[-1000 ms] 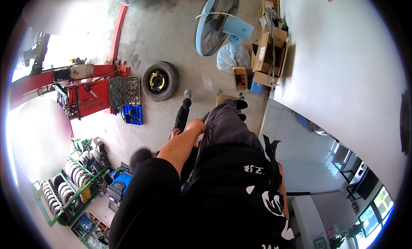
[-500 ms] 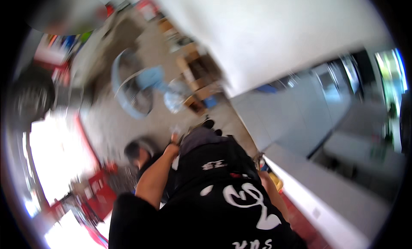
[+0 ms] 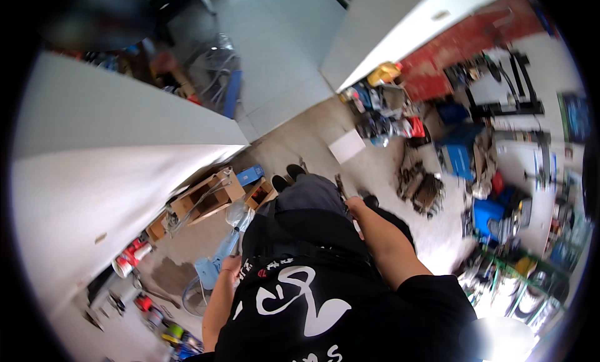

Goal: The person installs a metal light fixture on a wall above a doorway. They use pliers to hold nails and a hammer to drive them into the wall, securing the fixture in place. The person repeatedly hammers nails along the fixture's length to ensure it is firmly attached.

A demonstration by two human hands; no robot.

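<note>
My left hand (image 3: pixel 231 266) hangs low at my left side, beside the pale blue stand fan (image 3: pixel 212 265). Its fingers are too small and partly hidden to read, and whether it touches the fan I cannot tell. In front of my right hip, my right hand (image 3: pixel 355 203) is closed around a slim, dark brownish thing (image 3: pixel 340 186) whose kind does not show. Below me are my dark shoes (image 3: pixel 287 176) on the concrete floor. Past my right forearm shows a dark rounded shape (image 3: pixel 395 222), mostly hidden by the arm.
Open cardboard boxes (image 3: pixel 209 196) line the white wall (image 3: pixel 125 181) on the left. A doorway with a grey tiled floor (image 3: pixel 281 56) lies ahead. A white square board (image 3: pixel 347 146), metal parts (image 3: pixel 422 187) and a blue box (image 3: pixel 459 161) sit at the right, near green shelving (image 3: pixel 500 281).
My body has turned to the right; the fan and boxes now sit at my left. The crouching person seen at left is no longer plainly visible. My left hand has lowered beside me.
</note>
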